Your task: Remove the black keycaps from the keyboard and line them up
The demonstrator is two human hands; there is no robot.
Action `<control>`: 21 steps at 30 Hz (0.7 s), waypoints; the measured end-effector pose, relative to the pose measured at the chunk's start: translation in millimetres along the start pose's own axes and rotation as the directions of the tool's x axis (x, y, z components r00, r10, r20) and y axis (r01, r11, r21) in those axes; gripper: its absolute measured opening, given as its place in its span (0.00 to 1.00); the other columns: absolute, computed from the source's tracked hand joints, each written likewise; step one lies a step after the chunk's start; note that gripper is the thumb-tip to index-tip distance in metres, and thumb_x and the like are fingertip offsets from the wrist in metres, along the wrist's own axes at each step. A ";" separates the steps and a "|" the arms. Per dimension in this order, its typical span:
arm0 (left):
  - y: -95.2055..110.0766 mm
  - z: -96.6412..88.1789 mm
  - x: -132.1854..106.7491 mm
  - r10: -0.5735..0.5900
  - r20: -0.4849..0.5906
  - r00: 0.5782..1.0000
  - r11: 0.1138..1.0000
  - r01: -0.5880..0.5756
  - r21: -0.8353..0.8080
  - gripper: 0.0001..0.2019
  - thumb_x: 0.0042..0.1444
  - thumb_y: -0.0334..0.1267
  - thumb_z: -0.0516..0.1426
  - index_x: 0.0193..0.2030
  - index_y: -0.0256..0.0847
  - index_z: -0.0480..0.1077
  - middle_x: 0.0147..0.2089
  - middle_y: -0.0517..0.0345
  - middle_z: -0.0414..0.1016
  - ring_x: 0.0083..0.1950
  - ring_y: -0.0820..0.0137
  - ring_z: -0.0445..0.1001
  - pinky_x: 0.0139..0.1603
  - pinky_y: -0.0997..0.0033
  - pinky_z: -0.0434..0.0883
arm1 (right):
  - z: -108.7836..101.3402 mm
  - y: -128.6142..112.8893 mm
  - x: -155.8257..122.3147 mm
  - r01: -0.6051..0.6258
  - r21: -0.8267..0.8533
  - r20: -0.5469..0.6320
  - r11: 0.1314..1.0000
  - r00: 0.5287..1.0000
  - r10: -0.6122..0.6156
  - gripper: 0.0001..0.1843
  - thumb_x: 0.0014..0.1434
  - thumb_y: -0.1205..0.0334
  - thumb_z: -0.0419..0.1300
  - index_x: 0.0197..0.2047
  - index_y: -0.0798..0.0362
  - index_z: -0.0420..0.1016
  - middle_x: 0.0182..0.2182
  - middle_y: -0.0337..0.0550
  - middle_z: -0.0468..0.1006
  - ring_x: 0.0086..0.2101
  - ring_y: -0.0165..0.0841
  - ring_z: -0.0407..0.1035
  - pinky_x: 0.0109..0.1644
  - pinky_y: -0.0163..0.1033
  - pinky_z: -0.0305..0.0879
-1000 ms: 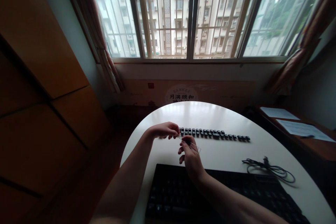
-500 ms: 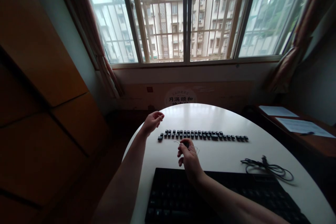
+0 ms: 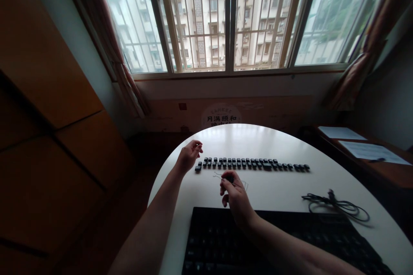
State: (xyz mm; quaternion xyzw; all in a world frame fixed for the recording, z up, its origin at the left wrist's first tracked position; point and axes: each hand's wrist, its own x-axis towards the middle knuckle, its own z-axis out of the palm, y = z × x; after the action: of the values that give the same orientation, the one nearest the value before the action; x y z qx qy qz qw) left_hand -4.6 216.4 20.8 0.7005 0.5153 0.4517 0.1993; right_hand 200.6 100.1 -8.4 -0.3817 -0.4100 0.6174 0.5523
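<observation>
Reaching out at left with the left hand (image 3: 189, 154), forearm slanting up from below and fingers bunched near the left end of the black keycaps (image 3: 266, 166); can't tell if pinching anything. In the middle, gripping a dark-bodied wire tool (image 3: 229, 178) above the white table (image 3: 277, 189) with the right hand (image 3: 238, 197), fingers curled leftward, forearm slanting over the black keyboard (image 3: 213, 240). Farther right, a coiled cable (image 3: 349, 210).

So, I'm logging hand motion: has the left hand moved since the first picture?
Yes, leftward: the left hand covered the left end of the keycaps then, and now leaves it in view.
</observation>
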 end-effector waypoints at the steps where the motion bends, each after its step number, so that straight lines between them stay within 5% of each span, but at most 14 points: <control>1: -0.8 -1.1 0.4 0.006 -0.004 1.000 1.000 -0.006 0.022 0.16 0.62 0.50 0.51 0.44 0.38 0.69 0.29 0.59 0.75 0.25 0.71 0.71 0.29 0.72 0.69 | 0.0 0.3 -0.2 0.005 -0.003 0.002 1.000 1.000 -0.005 0.12 0.52 0.56 0.59 0.40 0.50 0.65 0.24 0.33 0.66 0.21 0.27 0.60 0.16 0.27 0.53; 10: -3.7 -10.4 1.6 0.051 0.031 0.998 0.983 -0.056 0.175 0.14 0.59 0.47 0.55 0.38 0.38 0.74 0.33 0.55 0.75 0.33 0.67 0.73 0.35 0.70 0.70 | -1.5 1.9 0.0 0.048 -0.031 0.022 0.998 0.999 -0.048 0.10 0.54 0.56 0.58 0.39 0.50 0.65 0.24 0.32 0.66 0.20 0.26 0.59 0.16 0.27 0.51; 16: 10.4 -11.3 -5.6 0.055 0.286 0.957 0.969 -0.120 0.215 0.06 0.50 0.37 0.62 0.36 0.41 0.78 0.34 0.57 0.78 0.31 0.69 0.74 0.34 0.73 0.69 | -0.9 2.0 -0.6 0.038 -0.016 0.037 0.999 0.999 -0.038 0.10 0.52 0.58 0.58 0.38 0.50 0.65 0.23 0.32 0.65 0.20 0.26 0.59 0.16 0.27 0.50; 21: 23.3 -11.5 -12.5 -0.077 0.444 0.893 0.938 -0.086 0.335 0.11 0.51 0.35 0.61 0.42 0.41 0.76 0.32 0.61 0.78 0.26 0.72 0.74 0.30 0.75 0.67 | -0.6 1.3 -2.8 0.040 -0.033 0.045 0.999 0.998 -0.038 0.10 0.53 0.58 0.57 0.38 0.50 0.66 0.23 0.32 0.65 0.20 0.26 0.58 0.16 0.28 0.50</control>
State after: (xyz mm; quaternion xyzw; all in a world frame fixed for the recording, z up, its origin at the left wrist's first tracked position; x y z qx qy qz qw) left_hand -2.4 193.8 38.6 0.8110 0.5246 0.1802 0.1860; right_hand 201.0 97.3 -9.7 -0.3690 -0.4399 0.6079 0.5485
